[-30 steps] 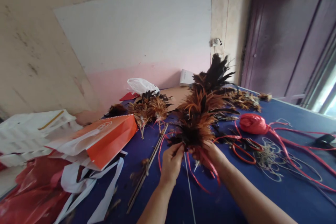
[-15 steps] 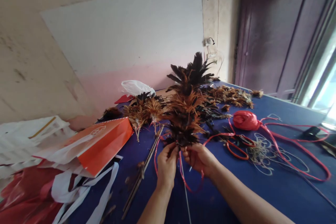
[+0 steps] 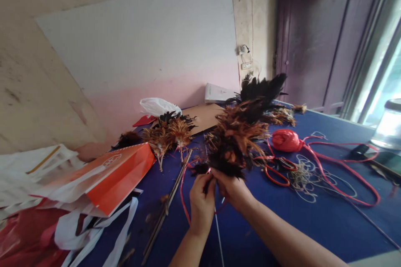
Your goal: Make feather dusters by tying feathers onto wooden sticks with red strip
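A feather duster [image 3: 239, 129] with brown and black feathers leans to the right in front of me. My right hand [image 3: 234, 191] is closed around its lower end, under the bottom black feathers. Beside it, my left hand [image 3: 202, 202] pinches the pink plastic string at the duster's base; the two hands' fingertips meet there. A thin pale rod [image 3: 219, 233] runs down from between the hands. Part of the string [image 3: 182, 196] loops down left of my left hand. Fingers of the right hand are partly hidden by feathers.
On the blue table [image 3: 266, 233] lie a red string ball [image 3: 285, 140], orange-handled scissors [image 3: 275, 180] and tangled pale string [image 3: 302, 177] to the right. Feather bunches [image 3: 171, 133], thin sticks [image 3: 169, 204] and an orange-and-white bag [image 3: 115, 175] are left. A jar [image 3: 389, 123] stands far right.
The duster has tipped from upright toward the right, uncovering a white box and brown cardboard behind it. My hands have drawn closer together at its base. The view has shifted slightly right.
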The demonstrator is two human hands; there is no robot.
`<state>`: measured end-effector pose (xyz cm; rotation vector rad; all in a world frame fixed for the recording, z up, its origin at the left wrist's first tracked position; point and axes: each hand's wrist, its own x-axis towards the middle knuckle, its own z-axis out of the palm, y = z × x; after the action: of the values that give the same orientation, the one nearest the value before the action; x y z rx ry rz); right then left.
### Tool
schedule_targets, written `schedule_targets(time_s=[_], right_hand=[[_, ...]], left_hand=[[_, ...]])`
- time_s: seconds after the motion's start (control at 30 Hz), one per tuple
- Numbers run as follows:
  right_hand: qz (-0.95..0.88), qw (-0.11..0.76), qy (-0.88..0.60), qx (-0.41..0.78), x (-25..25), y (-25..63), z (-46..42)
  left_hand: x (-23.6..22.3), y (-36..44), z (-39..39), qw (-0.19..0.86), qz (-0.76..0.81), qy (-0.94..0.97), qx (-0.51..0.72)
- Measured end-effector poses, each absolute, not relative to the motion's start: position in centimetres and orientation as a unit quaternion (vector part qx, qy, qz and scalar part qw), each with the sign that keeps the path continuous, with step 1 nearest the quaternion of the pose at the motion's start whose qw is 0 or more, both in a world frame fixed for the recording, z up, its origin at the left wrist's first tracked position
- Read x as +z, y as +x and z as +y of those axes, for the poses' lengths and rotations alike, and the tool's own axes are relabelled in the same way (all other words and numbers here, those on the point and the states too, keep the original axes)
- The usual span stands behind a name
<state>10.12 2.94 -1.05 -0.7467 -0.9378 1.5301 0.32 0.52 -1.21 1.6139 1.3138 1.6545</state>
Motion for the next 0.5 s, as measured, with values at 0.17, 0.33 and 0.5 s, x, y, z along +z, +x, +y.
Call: schedule_targets(time_s=[0.17, 0.33, 0.5], right_hand=[[-0.505, 0.499, -0.322, 0.626, -0.3, 12.1, 3.2], [-0.547, 0.48, -0.322, 0.605, 0.6, 12.9, 3.2], [-0.528, 0.516, -0.331, 0.587, 0.5, 12.6, 3.4]], left_hand=[[-1.2, -0.9, 1.3, 0.491, 0.425, 0.549, 0.526], [-0.7, -1.3, 1.1, 0.526, 0.407, 0.548, 0.508], [-0.4, -1.0, 0.8, 0.536, 0.43, 0.525, 0.503]])
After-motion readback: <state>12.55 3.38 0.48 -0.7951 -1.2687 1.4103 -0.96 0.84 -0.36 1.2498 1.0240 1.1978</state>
